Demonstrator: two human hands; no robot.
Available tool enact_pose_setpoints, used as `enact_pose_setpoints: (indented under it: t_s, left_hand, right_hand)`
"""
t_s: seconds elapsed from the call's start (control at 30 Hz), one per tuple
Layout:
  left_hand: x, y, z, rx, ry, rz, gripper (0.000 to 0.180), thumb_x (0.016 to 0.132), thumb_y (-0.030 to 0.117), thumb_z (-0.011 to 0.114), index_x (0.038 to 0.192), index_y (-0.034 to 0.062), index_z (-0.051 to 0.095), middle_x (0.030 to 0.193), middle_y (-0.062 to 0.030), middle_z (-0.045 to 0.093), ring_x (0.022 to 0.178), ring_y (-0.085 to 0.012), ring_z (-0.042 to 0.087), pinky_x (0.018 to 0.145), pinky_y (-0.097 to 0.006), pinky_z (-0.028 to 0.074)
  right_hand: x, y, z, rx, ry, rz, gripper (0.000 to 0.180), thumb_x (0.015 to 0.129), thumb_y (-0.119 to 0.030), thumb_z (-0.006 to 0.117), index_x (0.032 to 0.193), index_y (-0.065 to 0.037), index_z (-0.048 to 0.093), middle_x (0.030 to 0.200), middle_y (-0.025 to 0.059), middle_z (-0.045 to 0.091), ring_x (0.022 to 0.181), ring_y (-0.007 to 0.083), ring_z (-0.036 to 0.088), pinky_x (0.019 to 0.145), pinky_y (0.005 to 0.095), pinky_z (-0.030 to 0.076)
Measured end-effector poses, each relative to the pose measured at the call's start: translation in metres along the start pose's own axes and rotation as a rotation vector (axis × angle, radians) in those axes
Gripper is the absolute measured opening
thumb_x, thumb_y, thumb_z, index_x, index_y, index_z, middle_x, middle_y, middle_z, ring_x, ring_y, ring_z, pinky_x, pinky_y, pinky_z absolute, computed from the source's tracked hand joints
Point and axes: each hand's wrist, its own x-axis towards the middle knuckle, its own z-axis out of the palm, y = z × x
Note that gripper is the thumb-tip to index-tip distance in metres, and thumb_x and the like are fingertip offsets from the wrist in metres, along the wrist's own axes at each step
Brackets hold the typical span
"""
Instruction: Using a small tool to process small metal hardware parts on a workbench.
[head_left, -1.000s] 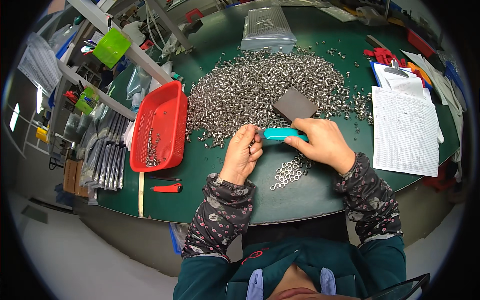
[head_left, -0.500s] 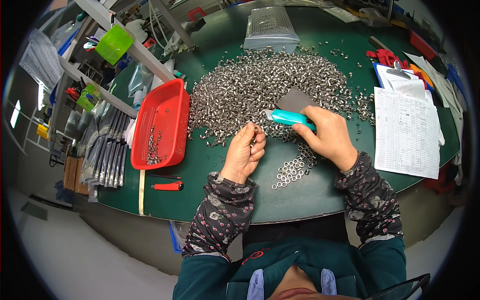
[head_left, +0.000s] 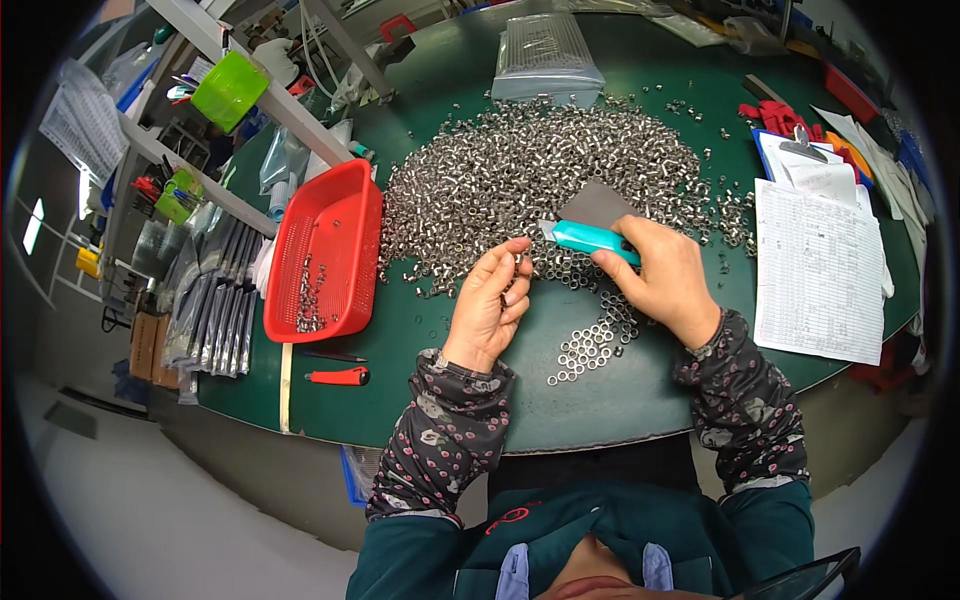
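Note:
My left hand (head_left: pixel 482 312) is closed, pinching a small metal ring (head_left: pixel 518 259) between thumb and fingertips just in front of a wide heap of such rings (head_left: pixel 520 175). The curled lower fingers partly hide what else lies in that palm. In my right hand (head_left: pixel 672 278) is a teal utility knife (head_left: pixel 592 240), its blade out and pointing left, a short way from the left fingertips. A flat grey piece (head_left: pixel 600 203) rests on the heap just behind the knife. Between my forearms, loose rings (head_left: pixel 582 350) lie flat in a cluster on the green table (head_left: pixel 560 415).
To the left stands a red perforated basket (head_left: pixel 361 250) with some rings inside. A red utility knife (head_left: pixel 338 377) and a thin dark pen-like stick (head_left: pixel 333 355) lie before it. Printed sheets (head_left: pixel 815 275) on a clipboard are at right; a clear plastic bag (head_left: pixel 545 55) sits behind the heap.
The left index fingertip has lifted and straightened a little around the held ring. My right hand keeps its grip on the teal knife. The whole view has shifted slightly.

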Motion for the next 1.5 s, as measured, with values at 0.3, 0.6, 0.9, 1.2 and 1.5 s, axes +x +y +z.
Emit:
enact_pose_setpoints:
  t_s: [0.3, 0.6, 0.9, 1.2, 1.5]
  left_hand:
    - [0.0013, -0.0016, -0.0037, 0.012, 0.007, 0.038, 0.013, 0.094, 0.015, 0.046, 0.102, 0.0078, 0.053, 0.085, -0.0049, 0.051, 0.056, -0.005, 0.038, 0.039, -0.014, 0.027]
    - [0.0007, -0.0012, -0.0008, 0.028, 0.034, 0.043, 0.012, 0.094, 0.015, 0.047, 0.101, 0.0079, 0.053, 0.084, -0.0045, 0.05, 0.056, -0.0051, 0.037, 0.039, -0.014, 0.027]
    - [0.0008, -0.0013, -0.0011, 0.018, 0.039, 0.036, 0.011, 0.094, 0.015, 0.047, 0.098, 0.0075, 0.053, 0.083, -0.0037, 0.05, 0.055, -0.0046, 0.037, 0.038, -0.014, 0.026]
    - [0.0004, -0.0008, -0.0011, 0.026, 0.029, 0.046, 0.009, 0.094, 0.015, 0.048, 0.097, 0.0081, 0.053, 0.082, -0.0037, 0.05, 0.055, -0.0045, 0.038, 0.038, -0.014, 0.026]
    - [0.0005, -0.0038, -0.0023, 0.04, 0.04, 0.044, 0.007, 0.093, 0.011, 0.05, 0.098, 0.0081, 0.053, 0.079, -0.0033, 0.052, 0.055, -0.0041, 0.038, 0.038, -0.015, 0.027]
  right_hand:
    - [0.0003, 0.0009, 0.0002, 0.002, -0.001, -0.008, 0.028, 0.077, -0.031, 0.064, 0.076, -0.004, 0.055, 0.066, 0.0105, 0.055, 0.058, 0.03, 0.056, 0.05, 0.0389, 0.042]
    - [-0.0001, 0.0025, 0.0014, 0.005, -0.016, -0.009, 0.028, 0.077, -0.032, 0.064, 0.077, -0.005, 0.056, 0.066, 0.0102, 0.056, 0.057, 0.0292, 0.056, 0.05, 0.0386, 0.043]
    - [-0.0002, 0.0034, 0.0033, 0.008, -0.026, -0.02, 0.029, 0.077, -0.032, 0.064, 0.077, -0.005, 0.056, 0.066, 0.0105, 0.056, 0.059, 0.0296, 0.057, 0.051, 0.0392, 0.043]
    - [-0.0009, -0.003, -0.0013, -0.008, -0.203, -0.002, 0.032, 0.079, -0.035, 0.061, 0.073, -0.004, 0.056, 0.063, 0.0136, 0.057, 0.059, 0.033, 0.057, 0.052, 0.0426, 0.043]
    - [-0.003, -0.0063, 0.0022, 0.006, -0.259, 0.004, 0.033, 0.079, -0.034, 0.061, 0.069, -0.003, 0.057, 0.058, 0.0149, 0.055, 0.058, 0.0338, 0.057, 0.053, 0.0437, 0.044]
